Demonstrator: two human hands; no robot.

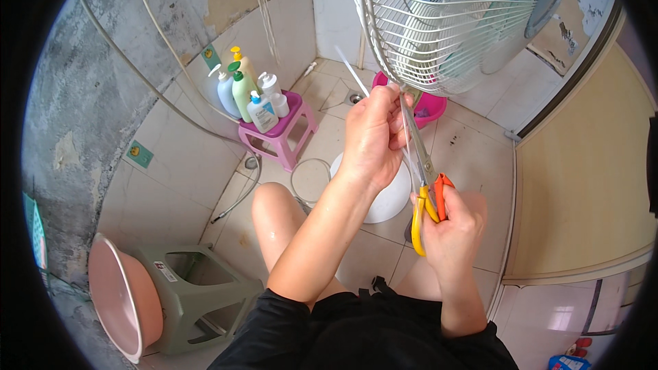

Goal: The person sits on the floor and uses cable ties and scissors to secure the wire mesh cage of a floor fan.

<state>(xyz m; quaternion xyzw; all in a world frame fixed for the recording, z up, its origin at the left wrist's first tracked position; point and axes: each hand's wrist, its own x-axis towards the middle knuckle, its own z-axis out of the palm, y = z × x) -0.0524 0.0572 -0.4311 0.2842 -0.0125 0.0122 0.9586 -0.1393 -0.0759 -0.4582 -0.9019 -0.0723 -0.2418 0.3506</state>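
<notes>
My right hand (452, 229) grips scissors (426, 164) by their yellow and orange handles. The blades point up to the lower rim of the white wire guard of an electric fan (445, 34) with bluish blades. My left hand (373, 133) is closed just under that rim, beside the blade tips. A thin white strip (354, 72), like a cable tie, sticks out past its fingers toward the upper left. My fingers hide where the strip meets the guard, so I cannot tell whether the scissors touch it.
Several pump bottles (241, 92) stand on a pink stool (274, 140) by the tiled wall. A peach basin (113, 294) leans against a green stool (199, 294). Below my arms is a round white disc (391, 199); a magenta basin (430, 108) sits behind. A hose (151, 89) hangs at left.
</notes>
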